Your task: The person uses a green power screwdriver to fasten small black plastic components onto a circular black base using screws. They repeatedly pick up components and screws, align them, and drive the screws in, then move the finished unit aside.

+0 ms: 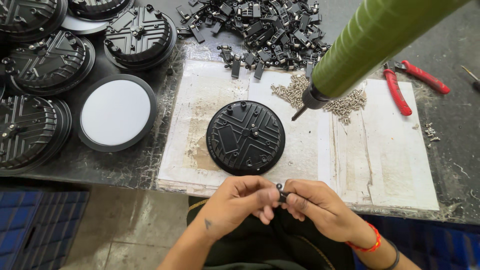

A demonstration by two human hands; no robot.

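— Round black housing (245, 137): flat on the paper-covered bench (385, 165), rigid, likely light; best gripped by the rim.
— Small black clip (281, 192): pinched between left hand (239, 201) and right hand (316, 205); stiff, tiny, easily dropped.

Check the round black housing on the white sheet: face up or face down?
Face down: the round black housing shows its ribbed back.

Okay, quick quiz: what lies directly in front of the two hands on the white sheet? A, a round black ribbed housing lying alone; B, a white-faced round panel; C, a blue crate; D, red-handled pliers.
A: the round black ribbed housing lies alone on the white sheet, just beyond the left hand and right hand, which pinch a small black clip.
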